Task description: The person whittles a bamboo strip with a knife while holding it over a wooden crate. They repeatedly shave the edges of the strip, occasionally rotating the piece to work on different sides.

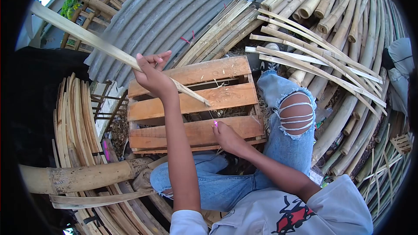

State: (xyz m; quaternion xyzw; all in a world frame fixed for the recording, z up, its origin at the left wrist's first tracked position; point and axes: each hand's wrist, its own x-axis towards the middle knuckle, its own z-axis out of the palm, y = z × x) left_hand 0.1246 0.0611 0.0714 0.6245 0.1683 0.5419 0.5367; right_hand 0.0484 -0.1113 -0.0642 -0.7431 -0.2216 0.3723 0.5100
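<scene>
My left hand is closed around a long, pale bamboo strip, some of its fingers lifted off it. The strip slants from the upper left down to the wooden crate, its lower end over the crate's slats. My right hand, just below that end, is closed on what looks like a small knife. Only a bit of pink and a thin, faint blade show; the fingers cover the rest. Curled shavings lie on the crate, which stands in front of my bent legs.
Thick bamboo poles are piled at the right, with loose split strips across them. Corrugated metal sheeting lies behind the crate. More strips stand at the left, near a thick bamboo pole. Another person's clothed leg shows at the far right.
</scene>
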